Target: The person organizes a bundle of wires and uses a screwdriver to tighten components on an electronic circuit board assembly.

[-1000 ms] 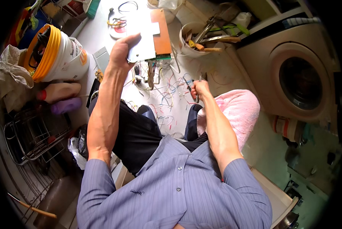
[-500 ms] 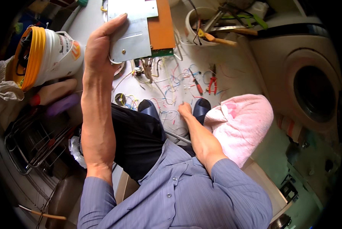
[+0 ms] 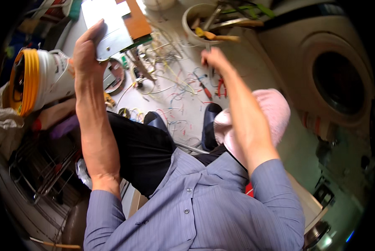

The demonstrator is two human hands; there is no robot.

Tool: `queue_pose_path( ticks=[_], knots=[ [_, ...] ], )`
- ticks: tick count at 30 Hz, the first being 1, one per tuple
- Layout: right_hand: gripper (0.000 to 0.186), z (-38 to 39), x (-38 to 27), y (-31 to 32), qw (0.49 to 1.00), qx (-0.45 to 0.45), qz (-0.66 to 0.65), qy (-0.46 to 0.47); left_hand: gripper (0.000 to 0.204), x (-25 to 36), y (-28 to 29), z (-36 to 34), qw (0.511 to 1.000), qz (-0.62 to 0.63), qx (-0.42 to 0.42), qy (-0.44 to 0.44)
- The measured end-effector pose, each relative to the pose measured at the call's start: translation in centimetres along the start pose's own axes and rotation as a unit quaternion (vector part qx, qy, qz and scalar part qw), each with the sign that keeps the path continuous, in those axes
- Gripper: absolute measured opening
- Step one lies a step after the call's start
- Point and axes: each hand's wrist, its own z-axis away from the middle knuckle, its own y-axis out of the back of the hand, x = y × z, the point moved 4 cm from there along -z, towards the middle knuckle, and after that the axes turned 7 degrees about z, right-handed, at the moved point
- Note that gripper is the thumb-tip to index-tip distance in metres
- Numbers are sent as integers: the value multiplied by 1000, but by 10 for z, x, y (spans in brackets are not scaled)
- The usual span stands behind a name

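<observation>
My left hand (image 3: pixel 87 52) is raised at the upper left, thumb pressed on a flat silver metal plate (image 3: pixel 114 35). The plate is joined to an orange-brown board (image 3: pixel 138 23), with a green circuit board edge (image 3: pixel 142 42) below. My right hand (image 3: pixel 216 59) is held out over the floor, its fingers closed around a slim greyish tool, blurred, whose kind I cannot make out. Just below that hand lie a red-handled screwdriver (image 3: pixel 205 91) and red-handled pliers (image 3: pixel 222 87). Loose wires and metal parts (image 3: pixel 139 71) lie beneath the plate.
A white bucket (image 3: pixel 191 35) of tools stands beyond my right hand. At left, a white and yellow bucket (image 3: pixel 49 75) lies tipped toward me. A front-loading washing machine (image 3: pixel 313 54) fills the right side. A pink towel (image 3: pixel 275 108) covers my right knee. Wire scraps litter the floor (image 3: pixel 183 125).
My right hand has moved forward from between my feet to near the tool bucket and now grips a greyish tool. My left hand, still holding the plate, appears farther left as the view shifted.
</observation>
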Motion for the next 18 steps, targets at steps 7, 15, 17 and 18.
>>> queue_pose_path(
  ticks=[7, 15, 17, 18],
  knots=[
    [17, 128, -150, 251, 931, 204, 248, 172, 27, -28, -8, 21, 990, 2, -141, 24],
    [34, 263, 215, 218, 928, 254, 256, -93, 29, -66, 30, -9, 981, -97, -99, 134],
    [34, 313, 302, 140, 936, 169, 176, -255, 29, -73, 18, 19, 981, -157, -31, 112],
    [32, 339, 362, 93, 939, 163, 86, -290, 29, -81, 13, 19, 978, -165, -31, 121]
  ],
)
